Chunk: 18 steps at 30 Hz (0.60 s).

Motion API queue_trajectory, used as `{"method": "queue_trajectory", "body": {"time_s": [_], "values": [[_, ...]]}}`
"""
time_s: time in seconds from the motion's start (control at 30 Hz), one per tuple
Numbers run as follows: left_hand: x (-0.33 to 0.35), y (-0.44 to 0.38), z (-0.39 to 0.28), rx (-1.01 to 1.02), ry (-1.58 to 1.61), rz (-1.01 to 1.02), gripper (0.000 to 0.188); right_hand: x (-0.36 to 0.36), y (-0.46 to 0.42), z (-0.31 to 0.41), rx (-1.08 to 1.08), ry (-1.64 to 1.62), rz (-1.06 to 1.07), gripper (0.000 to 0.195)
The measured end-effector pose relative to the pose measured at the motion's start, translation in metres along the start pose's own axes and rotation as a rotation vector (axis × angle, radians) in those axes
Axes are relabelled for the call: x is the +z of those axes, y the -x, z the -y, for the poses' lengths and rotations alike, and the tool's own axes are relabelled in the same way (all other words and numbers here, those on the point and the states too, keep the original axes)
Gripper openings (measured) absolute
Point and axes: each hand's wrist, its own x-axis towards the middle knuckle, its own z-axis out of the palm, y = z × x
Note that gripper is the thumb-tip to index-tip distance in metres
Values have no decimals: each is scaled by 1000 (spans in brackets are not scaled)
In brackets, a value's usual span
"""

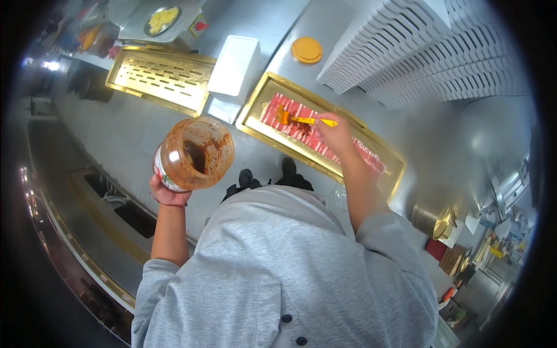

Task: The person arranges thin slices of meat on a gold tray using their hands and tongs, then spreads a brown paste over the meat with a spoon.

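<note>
My left hand (170,194) holds a large clear plastic jar (178,152) by its base, tilted so that its open mouth faces right; dark red-brown sauce lies inside and smears its wall. In my right hand (334,134) is a basting brush (304,120) with a yellow handle and an orange, sauce-coated head. The brush head is over the left part of a row of sliced, marbled raw meat (322,145), where some dark sauce shows. That meat lies in a long gold-coloured metal tray (248,123) on the steel counter.
A second gold tray (165,80) with a slotted insert lies at the upper left, beside a white lidded box (233,65). An orange round lid (307,50) rests behind the meat tray. Stacked white slatted racks (391,43) stand upper right. A dish of yellow food (162,20) is farther back.
</note>
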Motion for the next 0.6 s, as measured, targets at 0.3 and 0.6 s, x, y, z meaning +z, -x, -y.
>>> {"method": "queue_trajectory", "body": {"time_s": [0.3,0.6], "values": [[-43,28,-22,26,38,11,92,22,-6,19,-70,13,-13,21],[-41,38,-33,91,29,-2,92,33,-27,20,-185,7,-110,19]]}}
